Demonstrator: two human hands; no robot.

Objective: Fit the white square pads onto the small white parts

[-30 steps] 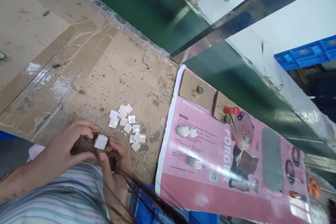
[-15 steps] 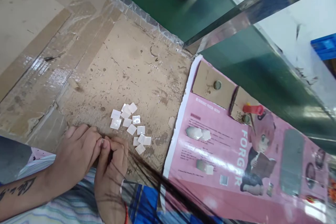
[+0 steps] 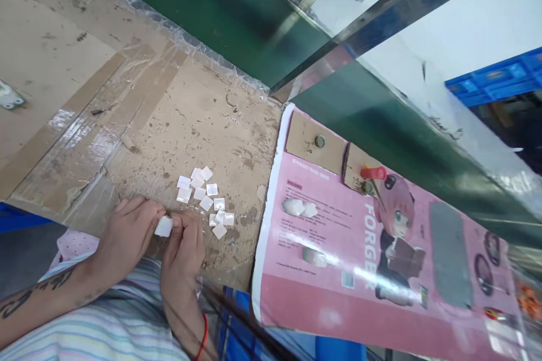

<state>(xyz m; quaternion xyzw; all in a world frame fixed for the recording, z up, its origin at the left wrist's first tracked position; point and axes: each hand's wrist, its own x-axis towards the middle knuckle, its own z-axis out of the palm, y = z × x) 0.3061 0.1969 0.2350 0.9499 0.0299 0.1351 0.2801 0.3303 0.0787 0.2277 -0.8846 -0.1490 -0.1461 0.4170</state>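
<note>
Between the fingertips of both hands is a small white square piece [image 3: 164,226], its face turned up and slightly tilted. My left hand [image 3: 132,232] pinches it from the left side, with its fingers curled. On the other side my right hand [image 3: 185,245] grips it with thumb and bent fingers. Just beyond my hands, a loose group of similar white squares [image 3: 206,203] lies on the cardboard-covered table [image 3: 199,101]. Some of them overlap, and several look glossy.
To the right lies a pink printed mat [image 3: 334,304] bearing whitish translucent lumps [image 3: 300,207], cardboard pieces [image 3: 315,131], a bottle cap [image 3: 320,141] and a red object [image 3: 373,172]. Green panels [image 3: 237,5] rise behind the table. Strands of dark hair [image 3: 249,321] hang across the front.
The white square piece, hidden by my fingers before, now shows between both hands as my fingers have drawn apart a little. The camera view has shifted to the right.
</note>
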